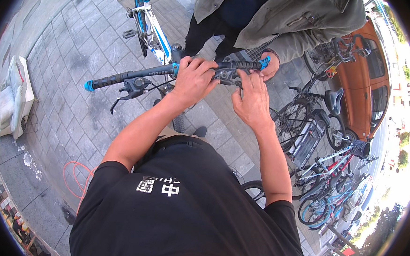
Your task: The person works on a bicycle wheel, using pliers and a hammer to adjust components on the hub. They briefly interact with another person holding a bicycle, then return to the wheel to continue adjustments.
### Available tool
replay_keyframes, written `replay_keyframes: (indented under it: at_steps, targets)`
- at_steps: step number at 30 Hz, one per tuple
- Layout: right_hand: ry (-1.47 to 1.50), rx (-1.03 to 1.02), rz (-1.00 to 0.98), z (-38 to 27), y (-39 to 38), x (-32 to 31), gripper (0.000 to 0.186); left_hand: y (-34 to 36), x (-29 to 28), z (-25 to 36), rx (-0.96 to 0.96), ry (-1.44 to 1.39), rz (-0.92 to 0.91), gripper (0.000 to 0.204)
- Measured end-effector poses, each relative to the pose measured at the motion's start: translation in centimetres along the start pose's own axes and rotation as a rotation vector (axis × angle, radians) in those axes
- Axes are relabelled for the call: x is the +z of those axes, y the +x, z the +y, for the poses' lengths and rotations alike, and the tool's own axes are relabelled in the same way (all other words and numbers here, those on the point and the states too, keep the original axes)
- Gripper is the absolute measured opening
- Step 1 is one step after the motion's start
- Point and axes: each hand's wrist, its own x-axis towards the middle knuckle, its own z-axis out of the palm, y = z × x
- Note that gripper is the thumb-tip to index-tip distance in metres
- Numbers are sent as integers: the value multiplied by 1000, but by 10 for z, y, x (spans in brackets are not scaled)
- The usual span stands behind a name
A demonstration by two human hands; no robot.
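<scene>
A white and blue bicycle (pixel 159 38) stands in front of me, its black handlebar (pixel 147 72) with blue end caps running crosswise. My left hand (pixel 193 82) is closed over the handlebar just right of its blue clamp, thumb reaching toward the brake lever and shifter unit (pixel 226 76). On the right end of that dark unit, the fingers of my right hand (pixel 253 102) bend, and its thumb hangs below; the fingers partly hide the contact. A second brake lever (pixel 134 87) hangs under the left grip. Beyond, a person's hand (pixel 270 66) holds the right bar end.
The person in a grey-green jacket (pixel 286 29) stands close across the handlebar. Several parked bicycles (pixel 320 168) and an orange car (pixel 358 81) line the right. On the left are a pale padded seat (pixel 16 100) and an orange hose (pixel 70 176) on grey paving (pixel 70 105).
</scene>
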Motion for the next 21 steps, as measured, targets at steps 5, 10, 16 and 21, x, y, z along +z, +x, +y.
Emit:
replay_keyframes:
  at_steps: [5,10,16,21]
  targets:
    - [80,260,-330,-7,-3,-8,34,8,-4,12,-49,58,-90,46]
    - [65,-36,-10,2,3,1,29,16,6,14,1,126,-172,60]
    - [170,295,-283,-6,3,-4,32,21,19,4,26,21,-189,60]
    - [125,73,-68,-1,0,-2,31,28,16,11,-71,-58,-258,59]
